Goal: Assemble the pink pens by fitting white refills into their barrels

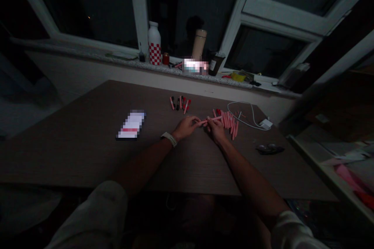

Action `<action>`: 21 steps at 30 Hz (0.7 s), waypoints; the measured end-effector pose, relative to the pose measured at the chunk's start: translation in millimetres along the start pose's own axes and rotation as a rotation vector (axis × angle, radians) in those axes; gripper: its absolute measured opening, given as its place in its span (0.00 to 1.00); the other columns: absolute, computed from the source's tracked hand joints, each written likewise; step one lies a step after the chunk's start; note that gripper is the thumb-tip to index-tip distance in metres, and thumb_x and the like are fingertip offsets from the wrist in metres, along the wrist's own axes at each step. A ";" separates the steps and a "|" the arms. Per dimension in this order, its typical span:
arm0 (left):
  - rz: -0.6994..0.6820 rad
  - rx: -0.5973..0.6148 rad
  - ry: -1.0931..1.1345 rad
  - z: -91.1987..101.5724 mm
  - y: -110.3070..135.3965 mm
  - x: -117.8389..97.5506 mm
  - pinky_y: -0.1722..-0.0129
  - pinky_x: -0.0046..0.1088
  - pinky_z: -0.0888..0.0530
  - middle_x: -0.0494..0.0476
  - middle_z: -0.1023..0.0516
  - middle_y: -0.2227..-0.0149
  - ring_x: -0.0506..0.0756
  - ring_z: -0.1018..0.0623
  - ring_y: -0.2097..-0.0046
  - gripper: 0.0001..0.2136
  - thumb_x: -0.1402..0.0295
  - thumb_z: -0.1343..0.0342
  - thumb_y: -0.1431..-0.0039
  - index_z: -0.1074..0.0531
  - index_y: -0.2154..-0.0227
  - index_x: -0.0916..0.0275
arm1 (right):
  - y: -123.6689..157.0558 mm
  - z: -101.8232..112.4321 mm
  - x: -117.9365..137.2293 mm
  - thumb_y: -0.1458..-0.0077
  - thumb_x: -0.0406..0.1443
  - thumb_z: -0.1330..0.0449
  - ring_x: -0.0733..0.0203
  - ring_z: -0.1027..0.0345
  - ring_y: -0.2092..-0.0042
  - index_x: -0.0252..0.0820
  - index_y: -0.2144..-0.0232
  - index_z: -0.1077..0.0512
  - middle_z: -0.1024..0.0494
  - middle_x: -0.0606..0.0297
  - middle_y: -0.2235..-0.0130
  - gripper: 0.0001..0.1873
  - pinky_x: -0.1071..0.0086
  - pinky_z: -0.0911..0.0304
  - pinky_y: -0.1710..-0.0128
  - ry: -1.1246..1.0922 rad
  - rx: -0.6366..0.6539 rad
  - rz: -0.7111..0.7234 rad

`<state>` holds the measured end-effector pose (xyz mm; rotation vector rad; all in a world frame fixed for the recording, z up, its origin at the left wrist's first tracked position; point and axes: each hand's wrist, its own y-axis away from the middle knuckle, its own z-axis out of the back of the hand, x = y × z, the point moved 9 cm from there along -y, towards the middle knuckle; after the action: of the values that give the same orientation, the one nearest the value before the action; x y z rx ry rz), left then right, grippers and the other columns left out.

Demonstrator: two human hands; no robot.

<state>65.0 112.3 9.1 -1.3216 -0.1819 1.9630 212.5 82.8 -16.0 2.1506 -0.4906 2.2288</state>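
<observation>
Above the middle of the table, my left hand and my right hand meet at a slim pink marker pen. Both hands are closed on it: the left at its left end, the right near its middle, with the right end sticking out past my right fingers. Just right of my right hand lies a row of pink pens, with a few red bits at its far end. Beyond my left hand is a smaller group of pink, red and black pens or caps; dim light hides their details.
A phone with a lit screen lies left on the table. At right are a white cable, its charger and glasses. The windowsill holds a checkered bottle, a beige tumbler and a dark cup.
</observation>
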 end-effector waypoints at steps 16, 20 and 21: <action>0.120 -0.032 0.059 5.1 1.2 5.5 0.68 0.26 0.31 0.55 0.23 0.72 0.52 0.25 0.70 0.17 0.55 0.48 0.39 0.26 0.70 0.66 | 0.0 1.9 2.6 0.51 0.50 0.36 0.70 0.47 0.83 0.37 0.76 0.24 0.35 0.71 0.85 0.21 0.73 0.56 0.83 -0.096 0.013 0.004; 0.136 -0.076 0.092 7.2 -0.4 7.0 0.66 0.26 0.30 0.56 0.22 0.69 0.52 0.25 0.68 0.18 0.53 0.46 0.41 0.26 0.66 0.66 | 0.5 1.3 4.3 0.50 0.50 0.36 0.70 0.46 0.83 0.36 0.75 0.23 0.33 0.70 0.84 0.21 0.74 0.54 0.83 -0.110 0.015 -0.001; 0.141 -0.057 0.094 5.0 -1.0 7.4 0.66 0.27 0.30 0.56 0.23 0.71 0.52 0.25 0.69 0.19 0.52 0.49 0.39 0.26 0.69 0.66 | 0.7 1.7 4.7 0.51 0.50 0.36 0.70 0.46 0.82 0.36 0.75 0.23 0.32 0.70 0.84 0.21 0.74 0.54 0.83 -0.115 0.010 -0.004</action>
<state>59.9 119.2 6.4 -1.4959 -0.1027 2.0201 213.7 80.8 -11.5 2.2918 -0.4776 2.1187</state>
